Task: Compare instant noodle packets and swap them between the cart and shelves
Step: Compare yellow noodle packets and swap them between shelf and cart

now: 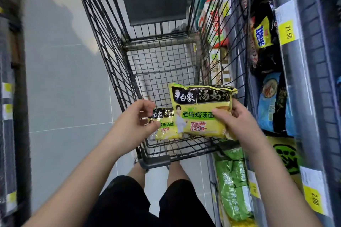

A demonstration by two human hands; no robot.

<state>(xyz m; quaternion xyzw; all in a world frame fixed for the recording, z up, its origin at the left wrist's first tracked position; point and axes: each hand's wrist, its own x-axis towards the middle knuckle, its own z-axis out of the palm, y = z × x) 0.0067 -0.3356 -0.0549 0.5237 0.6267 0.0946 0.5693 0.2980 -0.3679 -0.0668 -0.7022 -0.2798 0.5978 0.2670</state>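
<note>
Over the near end of the wire cart [103, 29], a yellow-green noodle packet [199, 108] is held face up, its long axis laid across the cart and its black top band turned away from the person. "白象" and "老母鸡汤面" are printed upright on it. Its right edge is clamped by the right hand [239, 121], thumb on the face and fingers behind. A second packet [168, 129] of the same print is seen lower, at the cart's near-left corner, long axis likewise crosswise. The left hand [136, 121] is curled at its left edge; whether anything is gripped cannot be told. The cart's right wall is set close beside the shelves [295, 83], where yellow price tags [287, 32] reading "21.50" and "2.00" are fixed. Open tiled floor [64, 79] is left on the other side.
</note>
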